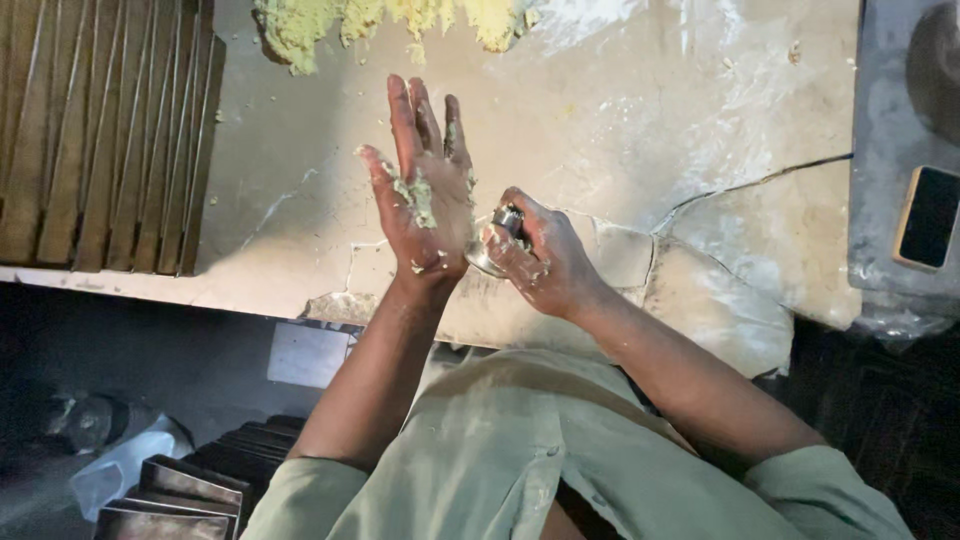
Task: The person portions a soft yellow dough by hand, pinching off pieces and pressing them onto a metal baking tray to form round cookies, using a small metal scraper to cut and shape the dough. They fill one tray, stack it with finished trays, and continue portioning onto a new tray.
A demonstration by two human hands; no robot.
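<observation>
The left hand (422, 190) is flat, fingers spread wide, smeared with greenish paste; the right hand (535, 255) grips a small metal cup (492, 250) against its palm; a dough heap (390, 25) waits unshaped on the cracked counter (650, 130).

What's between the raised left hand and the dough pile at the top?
Head view: nothing but bare, floury stone slab. The left hand, smeared with dough, is open and apart from the dough pile; the right hand grips a small metal cup.
</observation>
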